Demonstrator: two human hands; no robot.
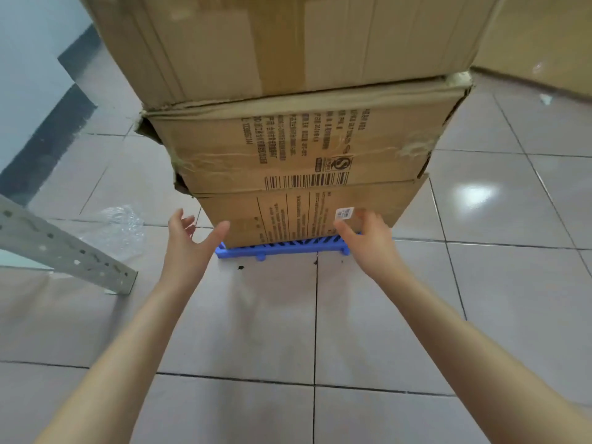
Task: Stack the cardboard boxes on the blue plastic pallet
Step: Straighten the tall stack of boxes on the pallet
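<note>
Three cardboard boxes stand stacked on a blue plastic pallet [282, 247], whose front edge shows under them. The bottom box [298, 216] has printed text and a small white label. The middle box [301, 145] carries a barcode and has torn corners. The top box [288, 40] is larger, taped, and runs out of the frame. My left hand [189, 238] is open by the bottom box's left front corner, fingers spread, holding nothing. My right hand [365, 241] is open against the bottom box's front face near the label, just above the pallet.
A grey perforated metal shelf post [64, 248] slants across the floor at left. Crumpled clear plastic wrap [121, 222] lies beside it. The floor is glossy pinkish tile. A white wall with a dark skirting runs along the left, and a yellowish wall at the far right.
</note>
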